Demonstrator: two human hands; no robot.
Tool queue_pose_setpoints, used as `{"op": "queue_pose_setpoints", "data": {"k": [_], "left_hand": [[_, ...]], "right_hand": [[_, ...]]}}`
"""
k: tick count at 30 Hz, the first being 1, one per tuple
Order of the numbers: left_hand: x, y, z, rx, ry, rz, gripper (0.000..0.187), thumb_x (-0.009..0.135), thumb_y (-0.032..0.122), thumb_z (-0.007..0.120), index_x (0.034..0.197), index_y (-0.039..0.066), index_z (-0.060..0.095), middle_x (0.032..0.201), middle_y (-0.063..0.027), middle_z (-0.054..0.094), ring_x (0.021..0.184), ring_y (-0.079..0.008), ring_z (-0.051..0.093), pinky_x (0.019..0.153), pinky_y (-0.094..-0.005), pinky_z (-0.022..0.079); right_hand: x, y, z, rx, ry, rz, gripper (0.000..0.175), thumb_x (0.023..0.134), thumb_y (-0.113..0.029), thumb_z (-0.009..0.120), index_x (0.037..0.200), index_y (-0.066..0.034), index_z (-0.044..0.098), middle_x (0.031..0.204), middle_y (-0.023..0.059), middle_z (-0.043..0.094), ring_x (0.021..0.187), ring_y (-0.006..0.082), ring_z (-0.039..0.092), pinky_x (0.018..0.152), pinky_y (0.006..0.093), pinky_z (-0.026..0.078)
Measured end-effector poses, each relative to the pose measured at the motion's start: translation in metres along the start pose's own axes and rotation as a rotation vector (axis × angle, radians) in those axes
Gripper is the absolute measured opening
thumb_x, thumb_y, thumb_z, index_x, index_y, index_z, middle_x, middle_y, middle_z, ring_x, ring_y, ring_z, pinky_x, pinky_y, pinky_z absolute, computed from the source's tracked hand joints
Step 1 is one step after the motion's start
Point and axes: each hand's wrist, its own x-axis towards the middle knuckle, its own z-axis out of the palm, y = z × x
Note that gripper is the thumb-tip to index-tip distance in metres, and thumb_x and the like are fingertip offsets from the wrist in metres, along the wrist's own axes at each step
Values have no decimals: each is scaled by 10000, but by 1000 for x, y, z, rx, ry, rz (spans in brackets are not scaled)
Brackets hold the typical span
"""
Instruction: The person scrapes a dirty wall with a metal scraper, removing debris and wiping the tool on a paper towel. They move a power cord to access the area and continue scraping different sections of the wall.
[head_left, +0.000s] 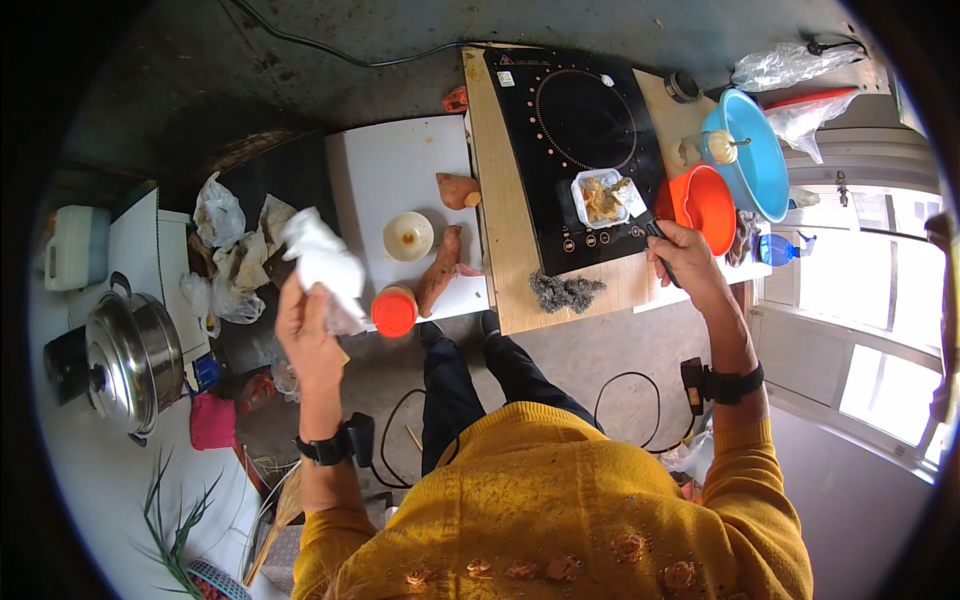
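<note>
My left hand (309, 330) grips a crumpled white tissue or cloth (324, 259), blurred, in front of the white table's left edge. The fingers of my right hand (682, 259) close on the black handle (664, 251) of a tool at the lower right corner of a black induction cooktop (585, 120); the tool's far end is not clear. Beside that handle, a foil tray (600, 199) with brownish food scraps rests on the cooktop. A white bowl (408, 236) with a brown residue, a red-lidded jar (394, 312) and sweet potatoes (441, 270) are on the white table.
A grey scouring pad (564, 292) lies at the wooden board's front edge. An orange basin (709, 210) and a blue basin (754, 157) stand at right. Plastic bags (220, 210) and a steel pot (127, 360) are at left. Cables (397, 442) hang beside my legs.
</note>
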Motion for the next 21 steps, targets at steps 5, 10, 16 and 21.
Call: {"op": "queue_pose_setpoints", "data": {"k": [5, 10, 16, 21], "left_hand": [[6, 15, 87, -415, -296, -283, 276, 955, 138, 538, 1165, -36, 578, 976, -86, 649, 811, -142, 631, 640, -286, 520], [16, 26, 146, -424, -374, -343, 293, 959, 147, 511, 1218, 30, 582, 952, -64, 652, 754, -142, 654, 442, -278, 539], [16, 7, 185, -327, -382, -328, 329, 931, 94, 517, 1250, 75, 595, 993, -40, 663, 762, -103, 634, 373, -220, 472], [5, -5, 205, -241, -435, -271, 286, 893, 46, 567, 1168, 30, 645, 969, -23, 672, 826, -93, 622, 624, -243, 515]], "right_hand": [[-16, -5, 1, 160, -46, -21, 177, 952, -123, 513, 1031, 8, 602, 717, 22, 547, 543, 81, 516, 464, 239, 415], [-28, -1, -11, 312, -38, -26, 209, 953, -113, 522, 1093, 23, 596, 748, 33, 565, 540, 87, 527, 466, 232, 428], [-34, 13, -22, 436, -65, 1, 230, 958, -117, 531, 1125, 25, 599, 746, 25, 568, 546, 80, 524, 467, 227, 426], [-40, 15, -26, 453, -92, -84, 226, 963, -113, 532, 1127, 25, 602, 745, 18, 565, 561, 67, 520, 487, 218, 431]]}}
